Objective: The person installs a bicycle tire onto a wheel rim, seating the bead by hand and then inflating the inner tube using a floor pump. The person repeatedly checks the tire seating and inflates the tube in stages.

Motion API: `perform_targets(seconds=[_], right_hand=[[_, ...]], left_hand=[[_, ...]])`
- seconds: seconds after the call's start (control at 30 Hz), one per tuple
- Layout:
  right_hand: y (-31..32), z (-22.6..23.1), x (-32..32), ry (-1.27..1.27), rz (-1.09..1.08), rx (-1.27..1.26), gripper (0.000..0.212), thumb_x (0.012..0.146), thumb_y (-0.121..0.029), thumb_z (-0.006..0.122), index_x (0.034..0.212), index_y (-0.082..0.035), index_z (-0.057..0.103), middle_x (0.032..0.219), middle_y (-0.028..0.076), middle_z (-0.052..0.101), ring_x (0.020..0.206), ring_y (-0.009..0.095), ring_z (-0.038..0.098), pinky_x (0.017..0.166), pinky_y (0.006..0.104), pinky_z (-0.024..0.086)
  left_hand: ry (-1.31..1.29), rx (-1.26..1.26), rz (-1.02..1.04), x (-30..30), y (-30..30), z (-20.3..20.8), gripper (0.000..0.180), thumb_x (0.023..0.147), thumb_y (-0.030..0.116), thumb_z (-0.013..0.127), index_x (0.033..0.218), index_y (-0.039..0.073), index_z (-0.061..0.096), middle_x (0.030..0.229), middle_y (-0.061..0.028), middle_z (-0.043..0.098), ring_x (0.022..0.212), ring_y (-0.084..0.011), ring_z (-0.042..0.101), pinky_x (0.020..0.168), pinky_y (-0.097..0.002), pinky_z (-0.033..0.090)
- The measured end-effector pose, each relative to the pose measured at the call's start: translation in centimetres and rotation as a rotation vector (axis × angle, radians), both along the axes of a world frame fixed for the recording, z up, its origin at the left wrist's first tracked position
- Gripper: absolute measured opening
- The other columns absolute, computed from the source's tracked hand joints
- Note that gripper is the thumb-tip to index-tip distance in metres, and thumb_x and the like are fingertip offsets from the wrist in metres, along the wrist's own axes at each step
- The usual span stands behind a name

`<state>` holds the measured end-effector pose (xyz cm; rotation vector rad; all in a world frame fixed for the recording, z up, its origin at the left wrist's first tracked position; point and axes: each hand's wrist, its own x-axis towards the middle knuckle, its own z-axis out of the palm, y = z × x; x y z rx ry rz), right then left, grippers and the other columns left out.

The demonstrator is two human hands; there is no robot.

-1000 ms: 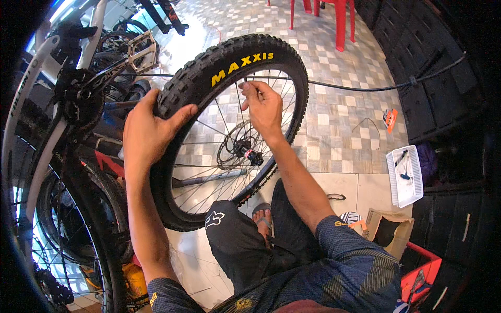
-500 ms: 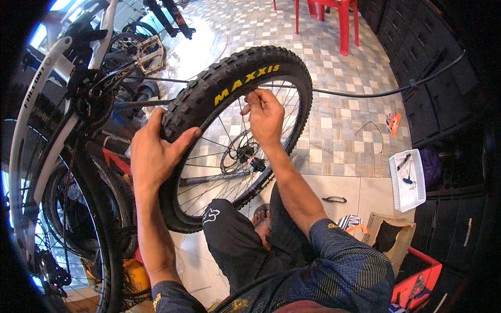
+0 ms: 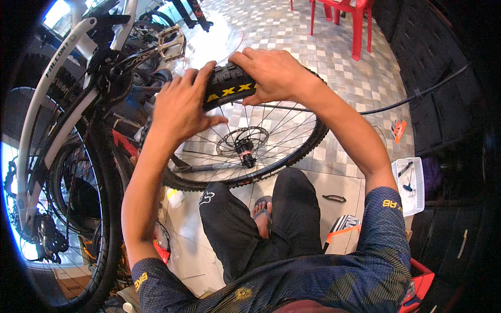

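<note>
Black knobby rubber fills most of my feed right now: that's the tyre (image 3: 229, 85) on a spoked wheel, tilted up in front of the knees, with both arms reached out and elbows bent wide. From my end, the left hand (image 3: 180, 109) is draped over the upper left of it, fingers spread along the tread side, thumb poking out over the spokes. Can't tell if it's really squeezing. The right hand (image 3: 274, 75) is clearer: fingers hooked over the top of the tread, thumb tucked against the inner edge, so yeah, it's gripping the tyre. Between them there's smooth black sidewall with chunky yellow lettering. Thin spokes run to a dark stubby hub (image 3: 244, 151) with a thin, cut-out metal disc (image 3: 228, 144) around it. Floor's patchwork grey and tan tile, going to plain pale tiles near the feet. Off to my right sits a white plastic basket (image 3: 412, 204) with a few small dark tools in it, and lower down a red open box (image 3: 428, 276); its contents are too blurry for me to name.
</note>
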<state>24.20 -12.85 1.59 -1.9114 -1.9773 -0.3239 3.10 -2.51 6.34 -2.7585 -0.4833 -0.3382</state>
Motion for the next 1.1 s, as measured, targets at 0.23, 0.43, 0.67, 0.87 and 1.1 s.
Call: perform_targets(seconds=[0.23,0.43,0.67,0.87,1.1], right_hand=[[2.0,-3.7,-1.1,-0.078,-0.102,0.292,0.079,0.068,-0.021,0.086,0.136,-0.007,0.048,0.112,0.009,0.06,0.105,0.029,0.062,0.087,0.0422,0.05],[3.8,-5.8,-0.2,-0.198,-0.101,0.447,0.033,0.086,-0.013,0.061,0.119,-0.007,0.057,0.096,0.006,0.064,0.089,0.025,0.066,0.075,0.0394,0.051],[5.9,-8.1,-1.0,-0.176,-0.133,0.588,0.029,0.083,-0.009,0.061,0.112,-0.007,0.061,0.098,0.007,0.067,0.091,0.025,0.067,0.08,0.0382,0.051],[5.2,-4.4,1.9,0.078,-0.008,0.213,0.088,0.067,-0.023,0.087,0.144,-0.013,0.046,0.117,0.012,0.061,0.103,0.034,0.064,0.089,0.0462,0.053],[4.9,-3.2,5.7,0.154,-0.066,-0.075,0.084,0.068,-0.027,0.088,0.138,-0.017,0.044,0.113,0.015,0.065,0.106,0.039,0.064,0.087,0.0496,0.053]], left_hand=[[-0.223,0.099,-0.057,1.5,4.3,-4.5,0.093,0.062,0.043,0.091,0.141,0.015,0.051,0.115,-0.0094,0.065,0.098,-0.0301,0.063,0.083,-0.0423,0.048],[-0.378,0.109,-0.1,2.5,4.7,-6.6,0.076,0.067,0.036,0.088,0.135,0.016,0.06,0.122,-0.007,0.067,0.105,-0.0275,0.064,0.088,-0.0421,0.047],[-0.535,0.274,-0.094,3.0,5.8,-10.6,0.063,0.074,0.025,0.083,0.133,0.013,0.064,0.125,-0.0055,0.067,0.11,-0.0287,0.061,0.095,-0.0429,0.045],[-0.186,-0.256,-0.172,2.6,9.0,-4.2,0.086,0.074,0.034,0.085,0.151,0.03,0.047,0.13,-0.0118,0.064,0.11,-0.0377,0.063,0.095,-0.0457,0.05],[-0.143,-1.014,0.088,3.0,17.8,-1.2,0.073,0.097,0.064,0.051,0.111,-0.004,0.074,0.105,-0.0196,0.074,0.104,-0.0253,0.067,0.096,-0.0362,0.048]])
